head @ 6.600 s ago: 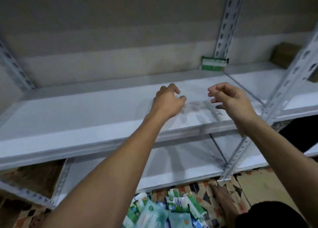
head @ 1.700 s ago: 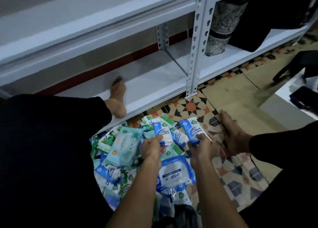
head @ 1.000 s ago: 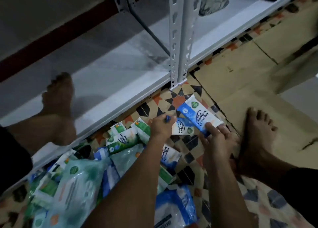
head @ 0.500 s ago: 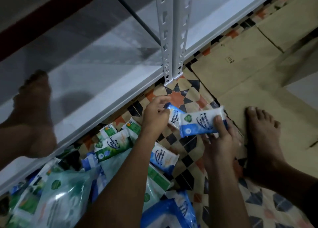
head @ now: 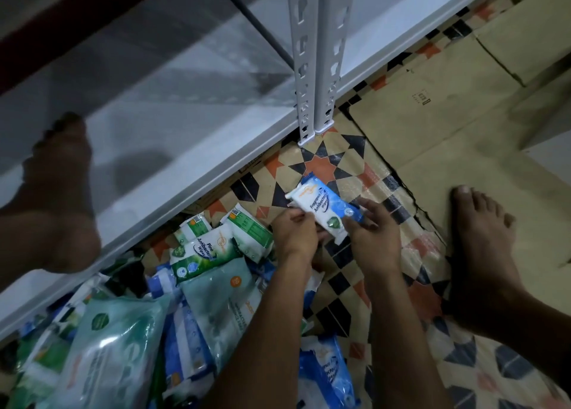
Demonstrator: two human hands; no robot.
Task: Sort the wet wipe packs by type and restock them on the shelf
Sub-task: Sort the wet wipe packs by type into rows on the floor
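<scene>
Both hands hold blue-and-white wet wipe packs (head: 321,208) just above the patterned floor. My left hand (head: 293,235) pinches their near-left edge and my right hand (head: 372,232) grips their right end; they look stacked, the top one reading "Fragrance Free Antibacterial Wipes". To the left lies a pile of packs: a green "Pine Antibacterial" pack (head: 202,254), small green-and-white packs (head: 250,229), a large pale teal pack (head: 102,347) and a blue pack (head: 327,374). The white bottom shelf (head: 173,106) stretches across the upper left.
A white slotted upright post (head: 315,53) stands on the floor just beyond my hands. My left foot (head: 58,198) rests on the bottom shelf and my right foot (head: 482,248) on flattened cardboard (head: 448,106) over the patterned floor mat (head: 321,161).
The view dropped from the upper shelf to the floor pile. Both hands picked blue packs from it and, in the last half second, brought them together into one stack held between them.
</scene>
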